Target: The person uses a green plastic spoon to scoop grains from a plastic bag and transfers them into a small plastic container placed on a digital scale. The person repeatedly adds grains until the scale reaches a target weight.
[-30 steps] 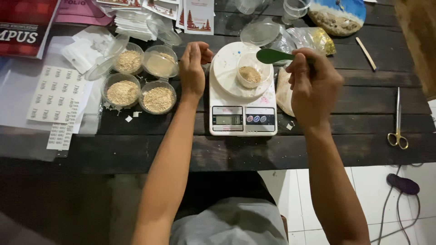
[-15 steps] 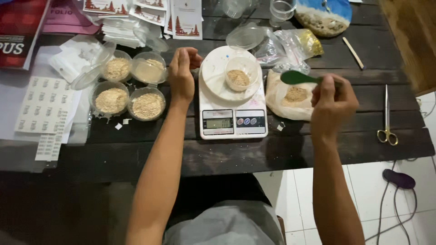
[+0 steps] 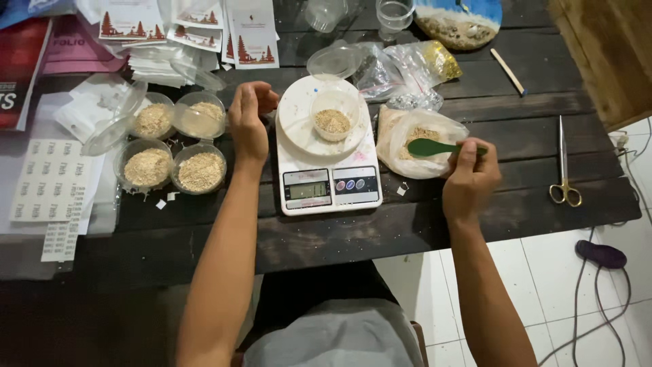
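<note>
Dark plank table (image 3: 516, 204), white tile floor (image 3: 543, 285), possibly kitchen.

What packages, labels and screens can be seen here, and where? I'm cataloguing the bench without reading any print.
Scale display: small grey rectangular screen, front of the white scale.
Sticker sheet: white, gridded labels, far left.
Leaflets: white cards with red tree pictures, top centre.
Plastic bag: clear, holding tan grain, under the green spoon in the right hand.
</note>
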